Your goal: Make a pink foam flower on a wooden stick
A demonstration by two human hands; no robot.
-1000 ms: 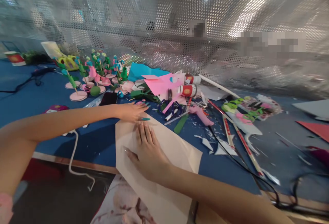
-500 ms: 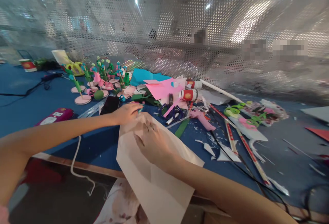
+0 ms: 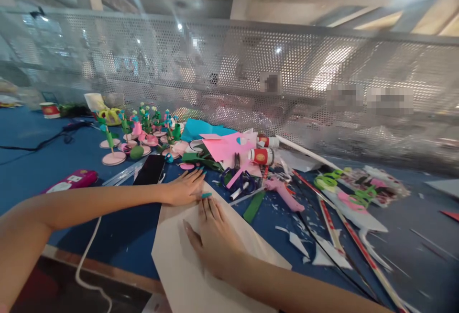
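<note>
A large sheet of whitish paper [image 3: 179, 255] lies at the table's front edge and hangs over it toward me. My left hand [image 3: 184, 188] rests flat across the paper's far end, fingers stretched out to the right. Just nearer to me, my right hand [image 3: 218, 239] lies on the same sheet with its fingers straight and pointing away, the thumb apart. Its fingertips almost meet the left thumb, which has a teal nail. A black phone [image 3: 149, 169] lies beyond my left wrist. Dark-handled scissors [image 3: 237, 179] lie past the fingertips, among paper pieces.
A pink glue gun [image 3: 285, 194] with a black cord lies to the right, near paper scraps [image 3: 296, 243] and red-white strips [image 3: 362, 243]. Small paper flowers on round bases [image 3: 114, 158] stand at the back left. A magenta case [image 3: 73, 180] lies left. A perforated metal screen [image 3: 222, 73] rises behind.
My left hand has flattened and spread its fingers over the paper's far end, where they were bent before. My right hand stays on the sheet. The head view has tilted up.
</note>
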